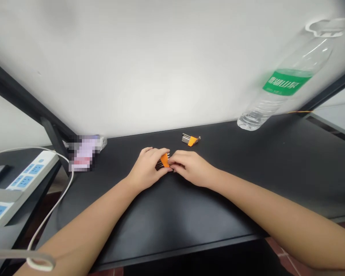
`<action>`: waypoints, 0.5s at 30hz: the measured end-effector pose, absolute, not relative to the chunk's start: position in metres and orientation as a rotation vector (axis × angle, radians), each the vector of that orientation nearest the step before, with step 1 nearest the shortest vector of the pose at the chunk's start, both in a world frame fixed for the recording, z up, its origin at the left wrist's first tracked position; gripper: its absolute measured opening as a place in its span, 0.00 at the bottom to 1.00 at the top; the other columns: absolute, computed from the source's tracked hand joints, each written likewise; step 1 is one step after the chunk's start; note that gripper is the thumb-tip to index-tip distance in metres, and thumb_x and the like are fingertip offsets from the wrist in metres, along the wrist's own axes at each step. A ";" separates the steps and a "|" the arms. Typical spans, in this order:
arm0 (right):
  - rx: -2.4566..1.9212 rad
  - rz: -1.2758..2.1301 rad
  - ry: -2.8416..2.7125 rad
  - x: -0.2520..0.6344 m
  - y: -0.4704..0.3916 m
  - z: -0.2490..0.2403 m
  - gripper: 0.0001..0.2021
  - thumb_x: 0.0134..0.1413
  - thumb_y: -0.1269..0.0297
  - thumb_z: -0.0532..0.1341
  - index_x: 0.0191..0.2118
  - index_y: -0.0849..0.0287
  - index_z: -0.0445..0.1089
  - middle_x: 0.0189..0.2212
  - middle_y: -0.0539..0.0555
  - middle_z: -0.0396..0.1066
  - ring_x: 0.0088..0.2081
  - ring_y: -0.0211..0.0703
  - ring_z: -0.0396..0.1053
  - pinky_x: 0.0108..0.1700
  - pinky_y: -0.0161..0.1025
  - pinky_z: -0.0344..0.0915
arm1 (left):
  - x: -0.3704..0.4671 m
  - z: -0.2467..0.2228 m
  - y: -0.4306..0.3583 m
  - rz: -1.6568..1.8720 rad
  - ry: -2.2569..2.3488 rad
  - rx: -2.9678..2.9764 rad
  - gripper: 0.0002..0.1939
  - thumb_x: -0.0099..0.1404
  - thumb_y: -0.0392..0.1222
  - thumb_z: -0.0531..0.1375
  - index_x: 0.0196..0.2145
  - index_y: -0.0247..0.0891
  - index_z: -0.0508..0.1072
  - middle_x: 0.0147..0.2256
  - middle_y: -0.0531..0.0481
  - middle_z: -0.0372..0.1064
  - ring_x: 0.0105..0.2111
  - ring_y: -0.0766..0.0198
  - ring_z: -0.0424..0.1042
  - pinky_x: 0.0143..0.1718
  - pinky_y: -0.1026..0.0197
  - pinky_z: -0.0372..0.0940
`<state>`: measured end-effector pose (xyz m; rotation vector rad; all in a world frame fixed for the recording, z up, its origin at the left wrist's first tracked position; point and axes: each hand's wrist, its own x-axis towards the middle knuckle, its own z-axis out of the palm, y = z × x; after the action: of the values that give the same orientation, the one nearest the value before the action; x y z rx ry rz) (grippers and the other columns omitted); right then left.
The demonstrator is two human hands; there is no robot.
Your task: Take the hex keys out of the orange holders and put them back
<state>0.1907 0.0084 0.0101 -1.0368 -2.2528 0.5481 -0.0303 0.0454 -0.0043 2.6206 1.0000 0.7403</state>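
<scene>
Near the middle of the black table, my left hand [146,168] is closed around a bundle of thin metal rods with an orange band [165,160]. Fingers of my right hand [189,166] are pinched at the right end of that bundle, touching it; the fingertips partly hide what they grip. A second bundle of metal rods [191,139], also wrapped in orange, lies on the table just behind my right hand.
A large clear bottle [287,82] with a green label stands at the back right. At the left are a blurred-out item [84,153], a white power strip [25,184] and a white cable [50,212]. The black table [161,222] meets a white wall behind.
</scene>
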 end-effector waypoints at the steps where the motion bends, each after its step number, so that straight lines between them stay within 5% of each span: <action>1: -1.052 0.569 -2.206 0.190 0.008 0.009 0.10 0.65 0.74 0.56 0.42 0.58 0.75 0.38 0.54 0.75 0.39 0.42 0.71 0.44 0.40 0.67 | -0.031 -0.005 0.046 0.776 1.040 2.605 0.28 0.64 0.50 0.68 0.58 0.44 0.65 0.53 0.49 0.74 0.53 0.57 0.73 0.65 0.46 0.55; 8: -1.063 0.674 -2.217 0.187 0.004 0.007 0.14 0.63 0.71 0.59 0.52 0.55 0.74 0.45 0.56 0.75 0.40 0.44 0.73 0.45 0.43 0.70 | -0.035 -0.007 0.053 0.877 1.219 2.535 0.23 0.66 0.46 0.66 0.57 0.42 0.67 0.53 0.45 0.74 0.52 0.53 0.73 0.61 0.44 0.60; 15: -1.432 0.068 -2.080 0.250 0.040 0.003 0.17 0.64 0.67 0.59 0.56 0.56 0.72 0.50 0.61 0.70 0.48 0.53 0.70 0.51 0.49 0.68 | -0.037 -0.007 0.055 0.797 1.266 2.530 0.21 0.68 0.42 0.63 0.57 0.44 0.67 0.54 0.47 0.72 0.55 0.54 0.70 0.63 0.42 0.58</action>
<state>0.2500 0.0400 0.0033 -1.4316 -2.0795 0.0680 -0.0374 0.0552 -0.0070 2.5300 1.2665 0.7966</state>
